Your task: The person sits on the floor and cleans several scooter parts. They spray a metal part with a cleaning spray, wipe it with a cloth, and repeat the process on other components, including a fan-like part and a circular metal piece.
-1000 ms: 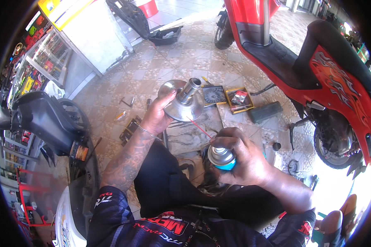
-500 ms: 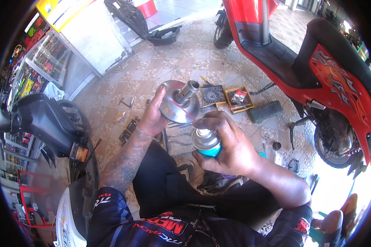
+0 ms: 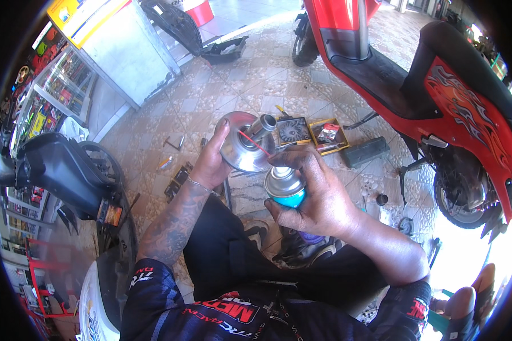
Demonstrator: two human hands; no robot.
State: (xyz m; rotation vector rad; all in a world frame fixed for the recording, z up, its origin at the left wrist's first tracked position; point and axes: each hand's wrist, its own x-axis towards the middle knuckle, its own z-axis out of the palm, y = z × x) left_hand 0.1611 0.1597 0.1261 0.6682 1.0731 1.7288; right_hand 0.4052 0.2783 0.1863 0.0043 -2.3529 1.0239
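Note:
My left hand [image 3: 211, 159] grips a round, shiny metal disc [image 3: 242, 156] by its left edge, with a short hollow shaft [image 3: 263, 126] standing up from its middle. In my right hand [image 3: 318, 202] is a silver-topped teal spray can [image 3: 284, 193], with fingers bent over its nozzle. A thin red straw [image 3: 255, 142] runs from the nozzle to the base of the shaft. Below them on the floor, partly hidden, are open trays [image 3: 293, 129] of parts and a dark green box [image 3: 365, 152].
A red scooter [image 3: 352, 57] stands at right, a dark scooter body [image 3: 62, 176] at left, beside a glass display case [image 3: 68, 79]. A black open plastic piece [image 3: 224, 51] lies at the back. Loose tools [image 3: 173, 145] lie on the tiles. Another person's legs [image 3: 461, 307] show at bottom right.
My right hand and the can have moved left and up, bringing the straw across the disc to the shaft's base. The disc has shifted slightly left and tilted.

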